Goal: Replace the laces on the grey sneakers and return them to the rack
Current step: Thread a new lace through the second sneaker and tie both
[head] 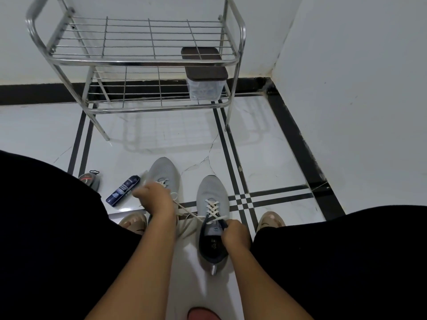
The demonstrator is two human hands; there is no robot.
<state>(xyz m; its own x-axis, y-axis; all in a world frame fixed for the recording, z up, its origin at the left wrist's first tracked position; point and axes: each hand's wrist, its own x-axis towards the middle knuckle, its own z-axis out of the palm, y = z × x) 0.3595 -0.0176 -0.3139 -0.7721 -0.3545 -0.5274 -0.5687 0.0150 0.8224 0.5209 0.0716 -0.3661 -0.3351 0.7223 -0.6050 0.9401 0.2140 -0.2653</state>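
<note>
Two grey sneakers stand on the white tiled floor between my knees. The right sneaker (211, 199) has a cream lace (213, 207) crossed through its eyelets. My right hand (235, 235) grips the sneaker's collar beside the tongue. My left hand (157, 200) pinches one end of the cream lace and holds it taut, stretched leftward from the top eyelets. That hand covers the middle of the left sneaker (163, 173), whose toe shows beyond it. The steel shoe rack (138, 62) stands ahead against the wall.
A clear box with a dark lid (204, 72) sits on the rack's lower shelf at the right. A blue packet (122, 190) and a dark packaged item (90, 180) lie on the floor at left. My sandalled feet flank the sneakers. A wall corner rises at right.
</note>
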